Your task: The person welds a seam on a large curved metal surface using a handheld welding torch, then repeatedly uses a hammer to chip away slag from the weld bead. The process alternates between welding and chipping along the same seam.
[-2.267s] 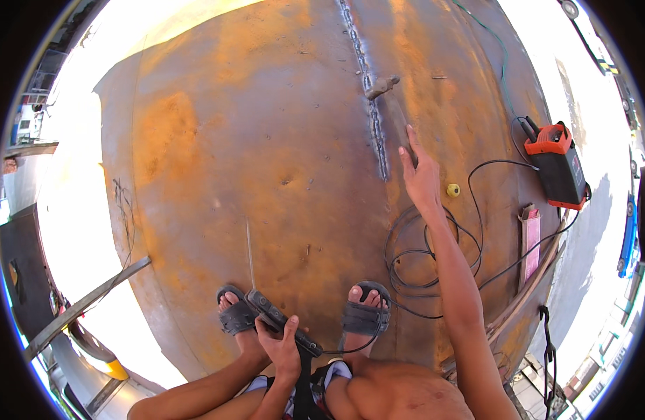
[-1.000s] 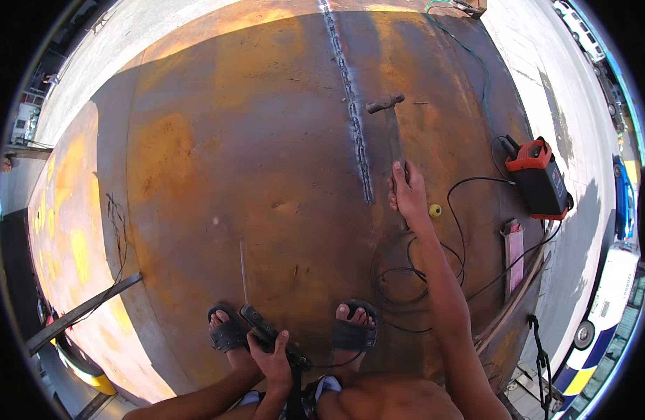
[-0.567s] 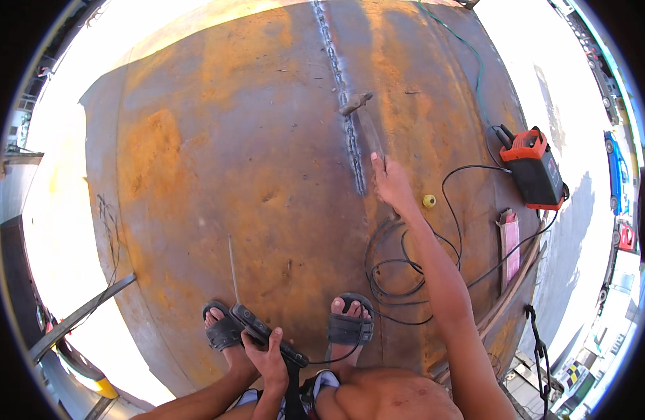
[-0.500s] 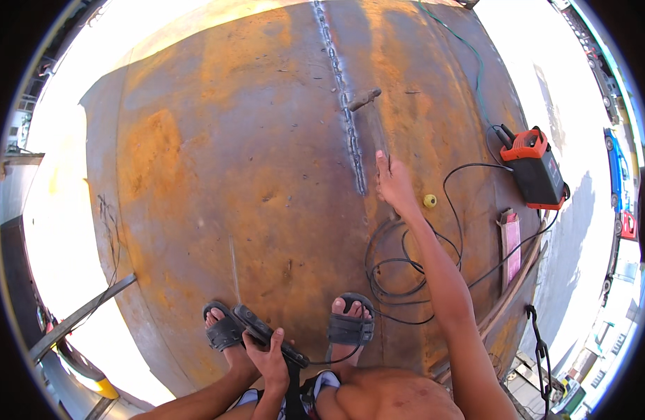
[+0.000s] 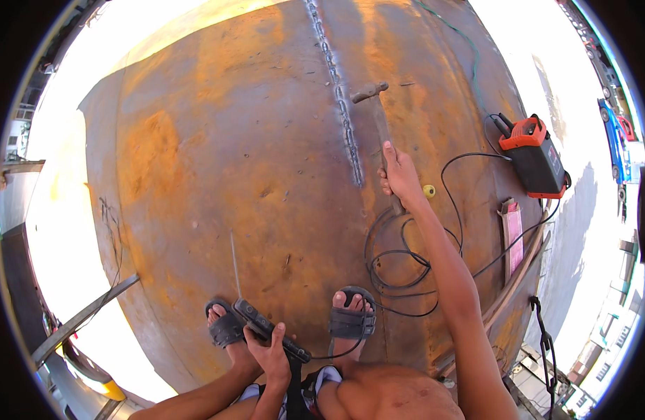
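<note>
My right hand (image 5: 402, 178) is closed round the handle of a hammer (image 5: 382, 122), thumb laid along it, arm stretched forward. The hammer's head is just right of a bumpy weld seam (image 5: 336, 87) on a rusty steel plate (image 5: 210, 182); I cannot tell whether it touches the plate. Down by my left foot, my left hand (image 5: 270, 355) grips a black welding electrode holder (image 5: 259, 323). A thin welding rod (image 5: 235, 262) sticks out of its front end, pointing forward. A black cable runs from its rear end.
An orange and black welding machine (image 5: 538, 164) stands at the right. Looped black cable (image 5: 399, 285) lies beside my right foot, near a small yellow round thing (image 5: 429, 190) and a pink box (image 5: 513, 234). A chain (image 5: 547, 343) hangs at lower right; a metal bar (image 5: 84, 318) juts out at left.
My right hand and the hammer have shifted slightly to the right, away from the seam, and the hammer's head has turned. The left hand keeps its hold on the electrode holder. The view has shifted slightly.
</note>
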A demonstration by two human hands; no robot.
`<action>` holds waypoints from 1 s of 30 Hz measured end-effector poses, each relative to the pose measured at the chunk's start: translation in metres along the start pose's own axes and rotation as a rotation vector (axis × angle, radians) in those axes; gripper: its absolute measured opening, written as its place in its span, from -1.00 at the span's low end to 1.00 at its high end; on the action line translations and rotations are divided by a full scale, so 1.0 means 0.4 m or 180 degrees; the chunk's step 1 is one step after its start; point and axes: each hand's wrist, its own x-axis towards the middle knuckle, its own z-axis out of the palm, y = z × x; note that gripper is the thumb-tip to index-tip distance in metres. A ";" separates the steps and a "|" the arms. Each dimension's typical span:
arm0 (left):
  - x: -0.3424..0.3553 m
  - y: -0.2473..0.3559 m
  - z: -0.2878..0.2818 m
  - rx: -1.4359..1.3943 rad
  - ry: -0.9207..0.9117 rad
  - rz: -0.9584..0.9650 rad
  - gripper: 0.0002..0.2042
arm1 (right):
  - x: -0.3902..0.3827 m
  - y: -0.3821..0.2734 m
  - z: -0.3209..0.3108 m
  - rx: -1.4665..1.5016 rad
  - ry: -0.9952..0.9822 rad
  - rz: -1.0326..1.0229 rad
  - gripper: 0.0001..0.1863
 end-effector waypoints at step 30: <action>0.009 0.011 0.006 0.0015 0.0093 0.0018 -0.51 | 0.153 -0.063 0.057 -0.0123 -0.0016 -0.0219 -0.44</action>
